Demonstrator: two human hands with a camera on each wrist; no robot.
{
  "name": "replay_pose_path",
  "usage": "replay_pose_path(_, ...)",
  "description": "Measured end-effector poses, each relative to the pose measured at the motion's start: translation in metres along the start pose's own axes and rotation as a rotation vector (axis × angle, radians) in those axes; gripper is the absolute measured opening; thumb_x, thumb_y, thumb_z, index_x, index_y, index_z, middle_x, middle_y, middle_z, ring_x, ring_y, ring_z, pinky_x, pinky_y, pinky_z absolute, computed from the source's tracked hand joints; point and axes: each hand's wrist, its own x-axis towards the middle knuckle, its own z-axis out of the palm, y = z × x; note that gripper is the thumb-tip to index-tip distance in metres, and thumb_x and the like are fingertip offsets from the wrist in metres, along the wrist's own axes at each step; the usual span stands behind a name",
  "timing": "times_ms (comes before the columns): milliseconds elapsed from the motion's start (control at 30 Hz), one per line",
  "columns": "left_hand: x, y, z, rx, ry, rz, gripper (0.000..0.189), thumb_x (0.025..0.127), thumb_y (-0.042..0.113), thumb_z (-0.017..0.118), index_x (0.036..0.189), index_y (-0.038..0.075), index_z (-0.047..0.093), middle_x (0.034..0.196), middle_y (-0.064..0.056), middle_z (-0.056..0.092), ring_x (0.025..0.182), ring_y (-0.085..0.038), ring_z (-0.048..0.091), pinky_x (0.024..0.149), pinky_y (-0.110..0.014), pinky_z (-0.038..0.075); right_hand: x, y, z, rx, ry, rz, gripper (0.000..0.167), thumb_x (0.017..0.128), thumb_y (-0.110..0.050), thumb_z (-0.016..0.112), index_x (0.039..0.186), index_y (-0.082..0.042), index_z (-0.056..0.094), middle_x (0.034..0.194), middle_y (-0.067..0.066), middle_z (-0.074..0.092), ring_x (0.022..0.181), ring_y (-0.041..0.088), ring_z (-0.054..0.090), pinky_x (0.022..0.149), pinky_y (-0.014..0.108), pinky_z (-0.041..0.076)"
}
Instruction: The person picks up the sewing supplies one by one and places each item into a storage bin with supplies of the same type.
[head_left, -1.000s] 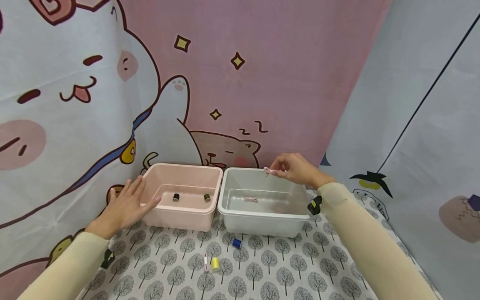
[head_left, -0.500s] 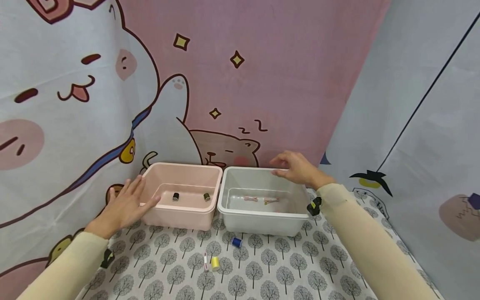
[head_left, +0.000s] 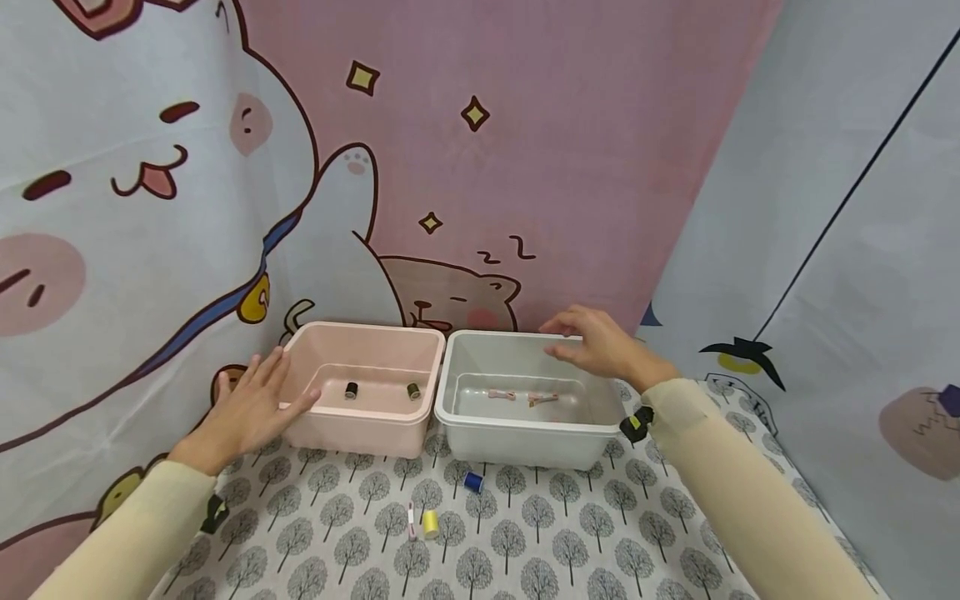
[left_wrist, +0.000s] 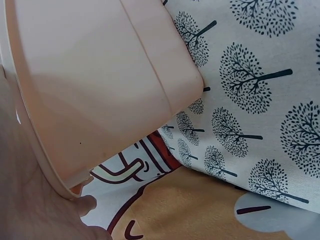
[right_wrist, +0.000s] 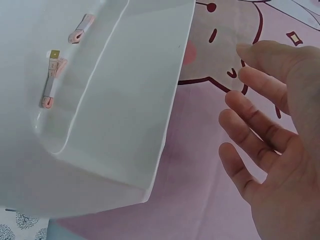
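My left hand [head_left: 243, 408] lies with fingers spread on the left rim of the pink bin [head_left: 360, 429]. Inside that bin are a black thread spool [head_left: 351, 390] and a dark green thread spool [head_left: 413, 391]. My right hand [head_left: 596, 342] hovers at the back right rim of the light grey bin [head_left: 525, 446], fingers loosely bent and holding nothing. On the grey bin's floor lie two folded tape measures, one on the left [head_left: 502, 394] and one on the right [head_left: 543, 400]. The right wrist view shows a brass-coloured end on one tape measure [right_wrist: 50, 85].
In front of the bins, on the tree-print cloth [head_left: 570, 533], lie a blue thread spool [head_left: 473, 482], a yellow thread spool [head_left: 430, 524] and a slim pink-and-white strip [head_left: 411, 522]. A cartoon-print backdrop [head_left: 585, 167] rises right behind the bins.
My right hand has let go of a folded tape measure, which dropped into the grey bin beside the other one. The left hand has stayed on the pink bin.
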Motion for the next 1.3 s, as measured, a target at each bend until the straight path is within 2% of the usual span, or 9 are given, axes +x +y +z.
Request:
replay_pose_path(333,0.000,-0.001,-0.001,0.019,-0.006,-0.006,0.113,0.115,0.082,0.038,0.185,-0.004,0.013,0.193,-0.033,0.010,0.175,-0.069,0.012,0.129,-0.099,0.004,-0.015,-0.016,-0.001,0.024,0.004,-0.012,0.035,0.105,-0.021,0.090,0.139,-0.015,0.084,0.137,0.009,0.081,0.124,0.035,0.077,0.105,0.055,0.064)
replay_pose_path(533,-0.001,-0.001,-0.001,0.011,-0.008,-0.006,0.112,0.116,0.080,0.039,0.184,-0.005,0.013,0.193,-0.033,0.009,0.175,-0.070,0.011,0.130,-0.099,0.003,-0.026,-0.023,0.004,0.037,0.014,-0.036,0.036,0.105,-0.019,0.089,0.139,-0.013,0.083,0.136,0.009,0.081,0.123,0.034,0.076,0.105,0.055,0.064)
replay_pose_path(700,-0.002,0.001,-0.001,0.011,-0.012,-0.005,0.111,0.116,0.079,0.039,0.184,-0.005,0.013,0.193,-0.033,0.009,0.175,-0.069,0.012,0.130,-0.098,0.004,-0.035,-0.027,0.008,0.043,0.028,-0.043,0.035,0.105,-0.021,0.089,0.140,-0.017,0.083,0.134,0.003,0.081,0.122,0.028,0.076,0.104,0.051,0.064)
replay_pose_path(1033,0.001,-0.001,-0.001,0.022,-0.011,-0.004,0.111,0.116,0.080,0.037,0.185,-0.004,0.013,0.193,-0.033,0.009,0.175,-0.069,0.012,0.130,-0.098,0.004,-0.047,-0.045,0.013,0.063,0.079,-0.150,0.036,0.103,-0.016,0.091,0.138,-0.018,0.083,0.133,0.001,0.083,0.115,0.026,0.080,0.099,0.052,0.067)
replay_pose_path(1300,0.002,-0.001,-0.002,0.014,-0.007,-0.001,0.111,0.116,0.080,0.038,0.185,-0.004,0.013,0.194,-0.032,0.008,0.175,-0.069,0.012,0.130,-0.099,0.004,-0.054,-0.061,0.017,0.062,0.097,-0.220,0.035,0.101,-0.016,0.093,0.134,-0.019,0.084,0.134,-0.001,0.083,0.114,0.020,0.078,0.100,0.047,0.066)
